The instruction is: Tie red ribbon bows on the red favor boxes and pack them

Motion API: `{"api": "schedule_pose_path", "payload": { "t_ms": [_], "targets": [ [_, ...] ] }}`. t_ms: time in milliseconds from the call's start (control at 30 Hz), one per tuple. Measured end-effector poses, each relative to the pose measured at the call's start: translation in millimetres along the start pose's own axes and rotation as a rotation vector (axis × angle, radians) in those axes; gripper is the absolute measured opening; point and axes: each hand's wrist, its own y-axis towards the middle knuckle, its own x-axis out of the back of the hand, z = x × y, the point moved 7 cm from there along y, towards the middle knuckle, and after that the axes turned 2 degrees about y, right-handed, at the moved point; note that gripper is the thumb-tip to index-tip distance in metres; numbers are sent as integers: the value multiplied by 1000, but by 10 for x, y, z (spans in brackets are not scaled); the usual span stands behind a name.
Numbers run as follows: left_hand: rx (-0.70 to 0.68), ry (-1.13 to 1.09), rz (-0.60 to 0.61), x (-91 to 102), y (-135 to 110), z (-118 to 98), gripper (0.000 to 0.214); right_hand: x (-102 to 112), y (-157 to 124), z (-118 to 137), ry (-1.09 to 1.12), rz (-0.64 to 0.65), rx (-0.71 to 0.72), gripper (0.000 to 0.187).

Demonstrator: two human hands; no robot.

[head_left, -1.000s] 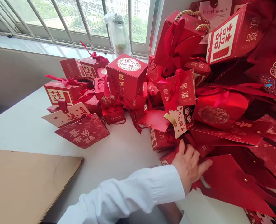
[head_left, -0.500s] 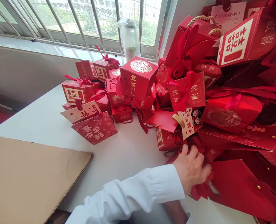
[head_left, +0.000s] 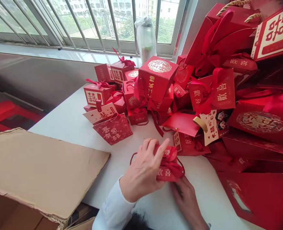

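A small red gift box (head_left: pixel 166 174) with gold characters, a red ribbon and a cord handle is held low over the white table. My left hand (head_left: pixel 141 171) wraps over its left side, fingers across the top. At its lower right corner is my right hand (head_left: pixel 188 195), its fingertips partly hidden under the box. Just beyond lies another red gift box (head_left: pixel 188 142). A dark red patterned bag (head_left: pixel 114 129) with white characters leans to the left of them.
Several red gift boxes (head_left: pixel 158 80) are piled at the back and right. A flat red pouch (head_left: pixel 263 195) lies front right. An open cardboard box (head_left: pixel 43 169) stands left by the white table (head_left: pixel 64 110). A plastic-wrapped bottle (head_left: pixel 146 38) stands on the window sill.
My left hand has moved left from the pile on the right, with a red gift box in it. My right hand has come into view under the box. The view has turned left.
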Motion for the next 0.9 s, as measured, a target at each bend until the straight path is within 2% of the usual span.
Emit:
{"api": "schedule_pose_path", "payload": {
  "t_ms": [100,167,233,300,367,433,500,600,667,800,900],
  "targets": [
    [32,-133,-41,-176,-56,240,118,13,16,-14,110,67,-84,19],
    [42,-282,-98,-195,-166,354,126,118,27,-15,115,47,-155,16],
    [128,-465,-205,-158,-315,499,105,257,34,16,81,13,-185,15],
    [280,-617,-308,-142,-467,653,66,430,41,72,23,-69,-182,13],
    [398,-666,-371,-148,-568,734,39,599,63,170,-27,-183,-141,12],
    [423,-614,-408,-129,-585,719,31,703,120,308,-57,-270,-72,11],
    [384,-522,-415,-94,-540,639,29,715,223,466,-82,-297,9,13],
    [356,-385,-383,-49,-459,532,17,595,416,660,-158,-244,103,20],
    [379,-353,-346,-30,-430,504,7,498,516,723,-195,-199,119,15],
    [465,-423,-306,7,-416,505,19,443,575,797,-142,-192,142,11],
    [512,-564,-288,-16,-396,507,25,474,573,779,-73,-200,90,7]
  ]
}}
